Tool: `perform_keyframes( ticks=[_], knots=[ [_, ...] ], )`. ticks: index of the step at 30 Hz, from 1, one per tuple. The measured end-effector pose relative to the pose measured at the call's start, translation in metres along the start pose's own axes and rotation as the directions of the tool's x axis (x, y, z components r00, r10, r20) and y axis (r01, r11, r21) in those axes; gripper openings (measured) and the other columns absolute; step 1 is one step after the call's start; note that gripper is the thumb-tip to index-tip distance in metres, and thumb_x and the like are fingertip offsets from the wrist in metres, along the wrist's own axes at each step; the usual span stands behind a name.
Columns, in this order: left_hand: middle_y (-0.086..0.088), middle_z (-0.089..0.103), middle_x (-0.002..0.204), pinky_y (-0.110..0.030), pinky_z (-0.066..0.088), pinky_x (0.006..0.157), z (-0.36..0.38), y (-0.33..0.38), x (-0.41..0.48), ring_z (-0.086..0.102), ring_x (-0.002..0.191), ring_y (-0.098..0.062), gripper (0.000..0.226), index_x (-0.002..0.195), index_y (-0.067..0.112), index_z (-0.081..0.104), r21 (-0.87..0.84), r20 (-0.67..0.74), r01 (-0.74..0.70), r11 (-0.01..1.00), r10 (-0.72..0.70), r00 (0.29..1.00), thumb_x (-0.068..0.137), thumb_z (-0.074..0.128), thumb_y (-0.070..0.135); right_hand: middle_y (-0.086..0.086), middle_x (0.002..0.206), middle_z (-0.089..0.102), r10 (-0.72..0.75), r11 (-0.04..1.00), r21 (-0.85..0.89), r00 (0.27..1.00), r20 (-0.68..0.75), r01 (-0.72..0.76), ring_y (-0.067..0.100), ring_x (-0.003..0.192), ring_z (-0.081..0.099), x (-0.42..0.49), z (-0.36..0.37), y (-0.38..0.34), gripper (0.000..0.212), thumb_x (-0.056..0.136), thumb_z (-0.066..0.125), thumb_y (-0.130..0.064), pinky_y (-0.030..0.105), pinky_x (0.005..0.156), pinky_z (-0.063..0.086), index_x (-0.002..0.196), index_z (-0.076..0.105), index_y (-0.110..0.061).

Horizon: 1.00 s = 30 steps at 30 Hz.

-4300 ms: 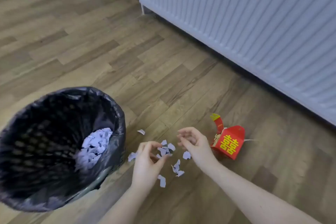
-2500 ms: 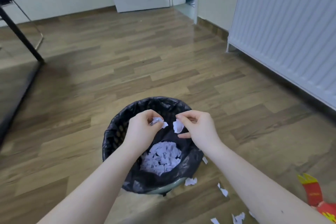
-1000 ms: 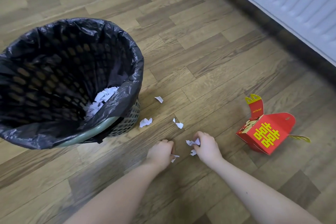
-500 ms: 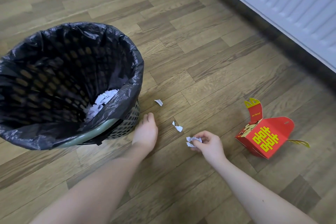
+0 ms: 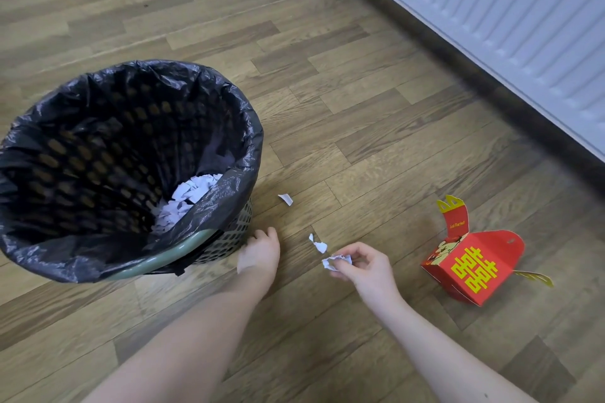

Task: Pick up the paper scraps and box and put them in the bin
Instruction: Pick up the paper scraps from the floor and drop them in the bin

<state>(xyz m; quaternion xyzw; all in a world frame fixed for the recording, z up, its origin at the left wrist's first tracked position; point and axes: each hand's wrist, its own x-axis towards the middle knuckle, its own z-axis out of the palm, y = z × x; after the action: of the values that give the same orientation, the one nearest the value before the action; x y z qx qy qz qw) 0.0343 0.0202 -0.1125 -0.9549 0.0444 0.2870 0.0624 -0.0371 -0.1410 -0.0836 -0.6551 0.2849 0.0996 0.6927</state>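
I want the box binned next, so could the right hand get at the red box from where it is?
Probably yes. The right hand lies beside the red box with only bare floor between them, but its fingers are pinching paper scraps, which should go first.

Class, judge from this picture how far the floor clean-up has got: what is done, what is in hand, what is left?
Done: a heap of paper scraps already lies in the bin. In hand: the right hand pinches a small wad of scraps; the left hand is down at the floor by the bin, its grip hidden. Left: two loose scraps and the red box still on the floor.
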Motion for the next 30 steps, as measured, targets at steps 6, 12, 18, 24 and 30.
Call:
perform_keyframes(
  ticks=[6,12,18,24,30],
  knots=[
    [-0.015,0.053,0.113,-0.043,0.045,0.074,-0.071,0.015,-0.052,0.055,0.102,-0.036,0.022,0.107,0.008,0.041,-0.213,-0.222,-0.351,0.912,0.305,0.926,0.091,0.043,0.023,-0.002,0.064,0.072,-0.272,0.957,0.100,0.962,-0.012,0.271,0.009,0.058,0.070,-0.006,0.006,-0.094,0.021,0.078,0.062,0.010,0.016,0.058,0.055,0.070,0.064,-0.010],
    [-0.013,0.056,0.097,-0.040,0.043,0.072,-0.209,-0.002,-0.099,0.053,0.090,-0.036,0.011,0.081,0.015,0.038,-0.476,-0.604,-0.535,0.698,0.183,0.776,0.089,0.037,0.022,-0.006,0.061,0.071,-0.583,0.802,0.201,0.810,0.062,0.562,0.006,0.065,0.069,-0.019,0.048,-0.228,0.024,0.078,0.061,0.012,0.018,0.063,0.056,0.068,0.062,-0.009],
    [-0.019,0.047,0.085,-0.050,0.041,0.072,-0.239,-0.086,-0.090,0.049,0.083,-0.038,0.021,0.077,0.005,0.044,-0.433,-0.824,-0.522,0.735,-0.088,0.560,0.094,0.038,0.016,-0.001,0.068,0.069,-0.652,0.755,0.220,0.744,0.147,0.618,0.010,0.068,0.068,-0.030,0.114,-0.264,0.016,0.077,0.065,0.007,0.019,0.066,0.057,0.072,0.066,-0.008],
    [-0.011,0.055,0.096,-0.041,0.044,0.079,-0.211,-0.145,-0.068,0.053,0.093,-0.034,0.010,0.087,0.010,0.045,-0.617,-0.563,-0.255,0.744,-0.192,0.804,0.091,0.044,0.019,0.005,0.077,0.069,-0.536,0.829,-0.033,0.810,0.239,0.559,0.015,0.071,0.066,-0.022,0.166,-0.221,0.019,0.076,0.069,0.001,0.031,0.077,0.058,0.077,0.069,-0.017],
    [-0.008,0.058,0.110,-0.050,0.044,0.094,-0.200,-0.159,-0.067,0.053,0.104,-0.030,0.017,0.098,0.017,0.054,-0.640,-0.483,-0.164,0.751,-0.226,0.846,0.092,0.040,0.024,-0.008,0.083,0.068,-0.448,0.708,-0.394,0.804,0.391,0.586,0.008,0.086,0.066,-0.024,0.160,-0.196,0.020,0.079,0.068,-0.011,0.017,0.082,0.048,0.097,0.070,-0.017]
  ],
)
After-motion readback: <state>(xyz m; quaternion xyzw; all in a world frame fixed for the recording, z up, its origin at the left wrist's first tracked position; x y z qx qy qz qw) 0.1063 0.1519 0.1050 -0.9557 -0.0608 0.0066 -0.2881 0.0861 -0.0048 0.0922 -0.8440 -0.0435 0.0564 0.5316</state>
